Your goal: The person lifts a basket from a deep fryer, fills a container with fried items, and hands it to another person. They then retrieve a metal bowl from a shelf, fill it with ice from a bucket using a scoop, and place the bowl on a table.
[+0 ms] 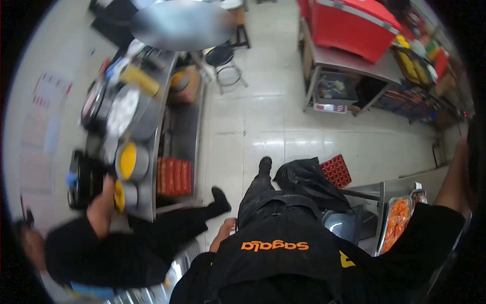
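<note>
Hanging low at six o'clock, left hand [224, 231], fingers' grip unclear. Food tray [400, 198] at three o'clock, nearer hidden right hand.

left hand [224, 234] beside black apron [273, 223], tray of orange food [396, 223] nearby

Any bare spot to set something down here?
Free: tiled floor between the left steel counter, the stool and the table under the red chest. Crowded: the counter top, packed with yellow-filled pots, a co-worker's hand at them. Right, a food tray sits on steel; a black bag and red crate take the floor ahead.
</note>
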{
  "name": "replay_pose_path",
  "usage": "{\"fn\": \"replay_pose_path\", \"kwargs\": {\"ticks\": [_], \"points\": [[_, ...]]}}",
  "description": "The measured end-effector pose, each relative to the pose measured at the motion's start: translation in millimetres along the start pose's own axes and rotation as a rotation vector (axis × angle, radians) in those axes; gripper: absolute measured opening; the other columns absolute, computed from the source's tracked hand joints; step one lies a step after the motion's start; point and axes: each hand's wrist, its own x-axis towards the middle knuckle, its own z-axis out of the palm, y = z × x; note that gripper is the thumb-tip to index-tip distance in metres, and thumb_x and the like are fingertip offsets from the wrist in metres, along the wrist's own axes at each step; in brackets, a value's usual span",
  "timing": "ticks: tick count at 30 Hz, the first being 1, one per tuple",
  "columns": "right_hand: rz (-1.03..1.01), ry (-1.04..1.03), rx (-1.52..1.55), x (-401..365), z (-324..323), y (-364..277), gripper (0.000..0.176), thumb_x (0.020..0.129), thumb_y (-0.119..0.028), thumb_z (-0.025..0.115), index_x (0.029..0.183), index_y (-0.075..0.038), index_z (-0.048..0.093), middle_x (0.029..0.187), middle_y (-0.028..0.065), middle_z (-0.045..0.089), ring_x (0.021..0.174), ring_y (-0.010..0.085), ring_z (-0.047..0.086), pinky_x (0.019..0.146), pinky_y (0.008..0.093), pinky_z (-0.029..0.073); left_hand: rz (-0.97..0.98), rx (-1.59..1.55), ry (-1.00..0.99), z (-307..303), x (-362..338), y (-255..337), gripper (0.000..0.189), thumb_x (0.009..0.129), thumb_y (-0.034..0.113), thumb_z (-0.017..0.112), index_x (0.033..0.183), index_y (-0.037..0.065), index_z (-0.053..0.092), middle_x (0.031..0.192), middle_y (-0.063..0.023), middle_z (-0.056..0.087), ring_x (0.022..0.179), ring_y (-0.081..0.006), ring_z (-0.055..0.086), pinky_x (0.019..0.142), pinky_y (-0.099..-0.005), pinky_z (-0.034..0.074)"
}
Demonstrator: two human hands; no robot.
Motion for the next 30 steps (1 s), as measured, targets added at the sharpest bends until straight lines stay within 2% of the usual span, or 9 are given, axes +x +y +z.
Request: {"fn": "replay_pose_path", "kwargs": {"ticks": [6, 9, 17, 20, 23, 25, 27, 28, 30], "points": [[-0.345, 0.418, -0.164, 92, -127, -188, 0.024, 0.08, -0.023, 0.058, 0.099, -0.008, 0.057, 0.085, -0.0009, 0.06, 0.069, 0.0094, 0.055, 0.061, 0.0237, 0.044, -0.031, 0.201, -0.112, -44, 63, 235, 0.027, 0.081, 0.029, 0.049, 0.104, 0.018, 0.057, 0.081, 0.0004, 0.054, 0.065, -0.0161, 0.051, 0.063, -0.0376, 0.043], [-0.483, 0.539, -0.245, 102, -161, -275, 0.024, 0.08, -0.024, 0.059, 0.099, -0.009, 0.057, 0.084, -0.0013, 0.061, 0.067, 0.0091, 0.055, 0.06, 0.0236, 0.044, 0.305, 0.495, -0.225, -69, 115, 385, 0.024, 0.08, 0.031, 0.05, 0.096, 0.014, 0.055, 0.084, -0.0037, 0.057, 0.072, -0.0199, 0.057, 0.067, -0.0435, 0.045], [-0.865, 0.699, -0.311, 61, -205, -390, 0.024, 0.08, -0.026, 0.06, 0.098, -0.01, 0.058, 0.082, -0.0022, 0.061, 0.064, 0.0083, 0.055, 0.057, 0.0233, 0.044, 0.575, 0.591, 0.023, 101, 70, 728, 0.017, 0.084, 0.02, 0.046, 0.094, 0.009, 0.054, 0.081, -0.0054, 0.056, 0.067, -0.0175, 0.057, 0.055, -0.0343, 0.046], [-1.183, 0.479, 0.102, 37, -217, -362, 0.025, 0.08, -0.027, 0.061, 0.098, -0.011, 0.058, 0.081, -0.0025, 0.061, 0.063, 0.0081, 0.055, 0.056, 0.0231, 0.044, 0.559, 0.51, -0.11, 190, 71, 759, 0.021, 0.085, 0.021, 0.045, 0.099, 0.008, 0.054, 0.092, -0.0072, 0.057, 0.077, -0.0194, 0.058, 0.064, -0.0353, 0.048], [-1.35, -0.319, 1.133, 48, -241, -279, 0.025, 0.08, -0.027, 0.062, 0.098, -0.011, 0.058, 0.08, -0.0029, 0.061, 0.062, 0.0078, 0.055, 0.055, 0.023, 0.045, 0.436, 0.563, -0.344, 284, 91, 762, 0.028, 0.086, 0.024, 0.044, 0.111, 0.01, 0.049, 0.103, -0.0084, 0.056, 0.088, -0.0218, 0.057, 0.073, -0.0366, 0.048], [-1.307, -0.598, 1.674, 79, -254, -183, 0.025, 0.08, -0.028, 0.062, 0.097, -0.011, 0.058, 0.08, -0.0031, 0.062, 0.061, 0.0076, 0.055, 0.055, 0.0229, 0.045, 0.24, 0.299, -0.568, 351, 96, 754, 0.027, 0.086, 0.024, 0.046, 0.109, 0.009, 0.049, 0.107, -0.0086, 0.054, 0.095, -0.0222, 0.056, 0.081, -0.04, 0.048], [-1.151, -0.106, 1.825, 126, -251, -48, 0.029, 0.08, -0.03, 0.06, 0.102, -0.01, 0.056, 0.085, -0.0009, 0.061, 0.066, 0.0106, 0.055, 0.059, 0.0248, 0.045, -0.011, -0.05, -0.734, 419, 99, 748, 0.026, 0.086, 0.024, 0.046, 0.107, 0.009, 0.049, 0.104, -0.0127, 0.056, 0.087, -0.0249, 0.059, 0.071, -0.0397, 0.052], [-0.691, 0.536, 1.505, 163, -230, 44, 0.034, 0.081, -0.032, 0.058, 0.106, -0.009, 0.053, 0.09, 0.0014, 0.06, 0.072, 0.0137, 0.056, 0.064, 0.0267, 0.045, -0.098, 0.044, -0.755, 449, 131, 746, 0.025, 0.086, 0.024, 0.045, 0.106, 0.008, 0.05, 0.102, -0.0136, 0.057, 0.083, -0.0257, 0.06, 0.068, -0.0399, 0.052], [0.303, 0.504, -0.008, 203, -167, 184, 0.044, 0.083, -0.036, 0.054, 0.115, -0.006, 0.049, 0.1, 0.006, 0.059, 0.084, 0.0198, 0.056, 0.074, 0.0305, 0.045, 0.105, 0.885, -0.591, 508, 129, 738, 0.035, 0.084, 0.03, 0.048, 0.106, 0.005, 0.054, 0.101, -0.0159, 0.059, 0.083, -0.0285, 0.061, 0.069, -0.0411, 0.051]]}}
